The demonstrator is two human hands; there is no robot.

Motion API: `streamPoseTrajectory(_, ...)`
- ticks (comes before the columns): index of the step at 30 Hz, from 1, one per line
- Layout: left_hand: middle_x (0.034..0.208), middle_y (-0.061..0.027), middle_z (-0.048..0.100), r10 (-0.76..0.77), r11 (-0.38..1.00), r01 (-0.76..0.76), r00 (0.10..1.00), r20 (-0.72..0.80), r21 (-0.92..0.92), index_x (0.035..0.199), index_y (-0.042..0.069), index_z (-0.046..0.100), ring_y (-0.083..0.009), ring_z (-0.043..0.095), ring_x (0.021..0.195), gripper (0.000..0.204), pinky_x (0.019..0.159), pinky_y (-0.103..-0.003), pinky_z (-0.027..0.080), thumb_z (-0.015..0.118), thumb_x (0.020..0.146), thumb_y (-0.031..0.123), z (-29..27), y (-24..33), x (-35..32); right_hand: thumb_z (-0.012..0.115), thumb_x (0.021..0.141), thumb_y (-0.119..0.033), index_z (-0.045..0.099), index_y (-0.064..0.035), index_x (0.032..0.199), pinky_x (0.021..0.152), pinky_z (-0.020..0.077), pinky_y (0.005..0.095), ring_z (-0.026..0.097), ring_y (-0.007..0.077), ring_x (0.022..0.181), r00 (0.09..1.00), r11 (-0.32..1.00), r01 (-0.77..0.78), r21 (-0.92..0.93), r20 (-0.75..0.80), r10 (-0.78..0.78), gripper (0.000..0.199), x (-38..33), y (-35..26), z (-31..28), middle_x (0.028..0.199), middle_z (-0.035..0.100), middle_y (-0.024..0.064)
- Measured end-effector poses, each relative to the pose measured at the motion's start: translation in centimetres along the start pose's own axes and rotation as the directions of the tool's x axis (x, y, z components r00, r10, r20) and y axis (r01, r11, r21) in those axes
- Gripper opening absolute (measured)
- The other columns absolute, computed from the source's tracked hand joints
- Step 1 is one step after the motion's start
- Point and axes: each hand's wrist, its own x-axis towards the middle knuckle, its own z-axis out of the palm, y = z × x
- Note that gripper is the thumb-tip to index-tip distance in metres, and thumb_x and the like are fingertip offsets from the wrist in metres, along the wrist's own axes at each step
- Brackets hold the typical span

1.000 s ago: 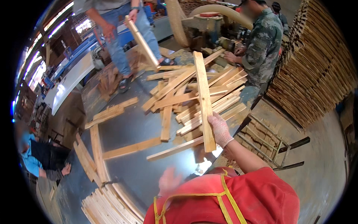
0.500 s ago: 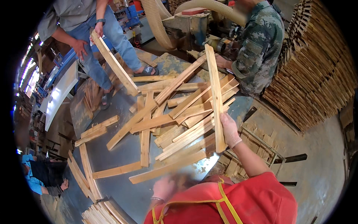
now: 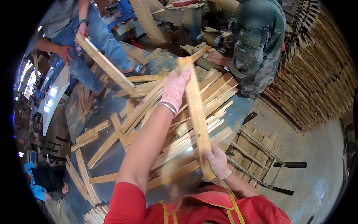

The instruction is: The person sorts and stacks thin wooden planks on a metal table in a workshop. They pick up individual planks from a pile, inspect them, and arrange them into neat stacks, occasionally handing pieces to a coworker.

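Note:
A pale wooden strip (image 3: 198, 119) slants up from near my body, raised over a loose heap of similar strips (image 3: 220, 87). My left hand (image 3: 176, 89), in a pinkish-white glove, is closed on its far part, with the arm reaching across the heap. My right hand (image 3: 217, 161), gloved alike, grips the same strip close to its near end. Some fingers of both hands are hidden. Beneath lies the grey metal table (image 3: 108, 149), bearing the scattered strips.
At the far left a person (image 3: 65, 54) holds one end of another wooden board (image 3: 106, 63). A co-worker in a camouflage jacket (image 3: 257, 52) stands by a machine with a ribbed hose (image 3: 149, 22). A tall wood stack (image 3: 313, 74) rises at right, near a metal frame (image 3: 274, 164).
My left hand has risen from beside my body to the far part of the strip. My right hand has drawn the strip nearer and slightly left. The view has shifted a little.

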Motion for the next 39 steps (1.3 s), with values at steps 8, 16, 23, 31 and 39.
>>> streamPoseTrajectory(8, 0.117, -0.0044, 0.069, -0.038, 0.997, 0.052, 0.973, 0.227, -0.053, 0.135, 0.007, 0.067, -0.0152, 0.065, 0.096, 0.058, 0.082, -0.031, 0.056, 0.074, 0.097, 0.05, 1.1, -1.6, 0.0, 0.068, 0.106, -0.045, 0.068, -0.0034, 0.131, 0.073, 0.0643, 0.0337, 0.073, 0.0178, 0.087, 0.979, 0.94, -0.061, 0.336, -0.163, 0.122, 0.049, 5.9, -2.5, -4.2, 0.106, 0.075, 0.0091)
streamPoseTrajectory(16, 0.096, -0.005, 0.059, 0.035, 0.896, -0.122, 0.978, 0.206, 0.427, 0.11, 0.002, 0.063, -0.0143, 0.055, 0.091, 0.031, 0.084, -0.031, 0.048, 0.061, 0.1, 0.032, -6.1, -9.2, -11.8, 0.061, 0.108, -0.053, 0.069, -0.0059, 0.118, 0.08, 0.0551, 0.0313, 0.063, 0.0138, 0.087, 0.96, 0.928, 0.036, 0.372, -0.269, 0.071, 0.049, 11.4, -1.8, -8.6, 0.099, 0.067, 0.0018)
streamPoseTrajectory(23, 0.091, -0.0081, 0.071, -0.033, 0.655, -0.223, 0.946, 0.323, 0.722, 0.096, 0.0, 0.073, -0.0162, 0.066, 0.085, 0.029, 0.083, -0.032, 0.053, 0.058, 0.102, 0.025, -14.2, -14.9, -20.2, 0.058, 0.11, -0.052, 0.069, -0.0049, 0.126, 0.084, 0.0541, 0.0313, 0.062, 0.0131, 0.09, 0.972, 0.931, -0.077, 0.358, -0.18, 0.149, 0.051, 11.0, -3.1, -6.4, 0.102, 0.068, 0.0007)
streamPoseTrajectory(31, 0.105, -0.0091, 0.074, -0.205, 0.964, 0.198, 0.978, 0.024, 0.176, 0.127, -0.004, 0.071, -0.0168, 0.07, 0.094, 0.04, 0.087, -0.031, 0.057, 0.065, 0.1, 0.025, -15.8, -17.5, -29.9, 0.057, 0.109, -0.055, 0.065, -0.012, 0.127, 0.049, 0.0465, 0.0284, 0.051, 0.013, 0.056, 0.965, 0.654, -0.219, 0.724, 0.06, 0.256, 0.047, 9.6, -4.9, -5.4, 0.073, 0.055, -0.002)
streamPoseTrajectory(39, 0.111, -0.0073, 0.073, -0.412, 0.903, 0.411, 0.911, 0.023, -0.128, 0.141, -0.005, 0.062, -0.0145, 0.067, 0.095, 0.046, 0.085, -0.031, 0.057, 0.07, 0.103, 0.02, -16.4, -22.0, -36.0, 0.053, 0.109, -0.054, 0.062, -0.0072, 0.135, 0.047, 0.0454, 0.0331, 0.051, 0.0167, 0.056, 0.918, 0.302, -0.395, 0.868, 0.389, 0.083, 0.054, 9.9, -2.8, -5.9, 0.07, 0.052, -0.0017)
